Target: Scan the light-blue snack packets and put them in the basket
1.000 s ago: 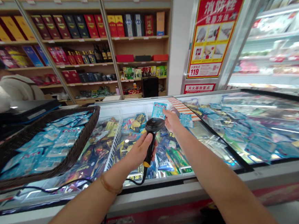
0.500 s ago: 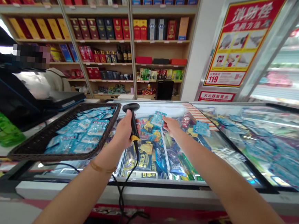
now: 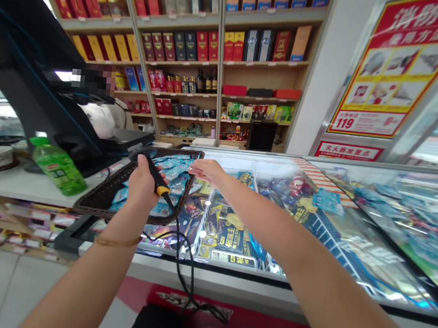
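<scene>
My left hand [image 3: 142, 180] grips a black barcode scanner [image 3: 156, 179] with a yellow band, its head over the near end of a dark wicker basket [image 3: 98, 200]. The scanner's cable [image 3: 182, 267] hangs down in front of the freezer. Several blue packets [image 3: 175, 168] fill the basket. My right hand [image 3: 208, 170] reaches left over the basket's right rim, palm down and fingers stretched out, with no packet visible in it.
The basket rests on a glass-topped chest freezer [image 3: 313, 217] full of ice creams, with a loose blue packet [image 3: 328, 200] on the glass. A green bottle [image 3: 57, 166] and black till screen [image 3: 28, 78] stand left. A person [image 3: 101, 117] is behind them. Shelves of boxes [image 3: 198, 46] line the back.
My view and both hands have swung left toward the basket. The right hand held a blue packet in front of the scanner before; now it is over the basket with none visible.
</scene>
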Motion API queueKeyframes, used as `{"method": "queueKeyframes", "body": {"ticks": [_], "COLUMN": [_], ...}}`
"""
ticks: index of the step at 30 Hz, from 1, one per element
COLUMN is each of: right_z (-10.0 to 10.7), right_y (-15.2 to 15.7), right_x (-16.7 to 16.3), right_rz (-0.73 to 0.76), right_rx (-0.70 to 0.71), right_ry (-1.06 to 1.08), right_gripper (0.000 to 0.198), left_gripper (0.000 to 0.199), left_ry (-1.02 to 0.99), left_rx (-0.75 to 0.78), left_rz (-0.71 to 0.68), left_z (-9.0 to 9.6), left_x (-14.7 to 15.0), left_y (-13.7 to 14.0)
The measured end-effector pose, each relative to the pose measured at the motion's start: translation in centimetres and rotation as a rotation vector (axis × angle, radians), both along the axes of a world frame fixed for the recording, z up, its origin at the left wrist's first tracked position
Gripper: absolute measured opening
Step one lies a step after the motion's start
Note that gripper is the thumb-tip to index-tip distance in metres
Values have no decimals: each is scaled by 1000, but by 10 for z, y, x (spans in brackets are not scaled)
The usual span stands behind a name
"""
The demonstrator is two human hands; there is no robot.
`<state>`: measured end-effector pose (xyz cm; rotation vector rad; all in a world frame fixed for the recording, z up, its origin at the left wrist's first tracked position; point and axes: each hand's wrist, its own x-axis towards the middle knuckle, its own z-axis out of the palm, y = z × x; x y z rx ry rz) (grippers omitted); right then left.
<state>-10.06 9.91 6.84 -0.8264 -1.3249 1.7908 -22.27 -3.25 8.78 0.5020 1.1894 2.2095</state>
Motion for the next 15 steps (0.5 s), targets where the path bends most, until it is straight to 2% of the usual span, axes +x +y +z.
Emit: {"method": "queueKeyframes", "body": {"ticks": [3,7,11,15], "right_z": [-3,-19,-44,-67], "right_y": [1,14,33,48], "right_x": [7,45,106,182], "right_rz": [-21,-135,-334,-541], "right_rx": [25,88,221,324], "right_ry": [-14,-68,-256,-460], "right_gripper": [8,9,14,26], "left_gripper": [41,43,45,46], "left_ry": [-5,-13,-3,32], "left_rx": [1,-26,-39,-67], "left_rz": [2,-82,-216,-420], "left_z": [-2,0,-5,-19], "left_x": [2,27,71,127], "left_y": [2,7,21,40]}}
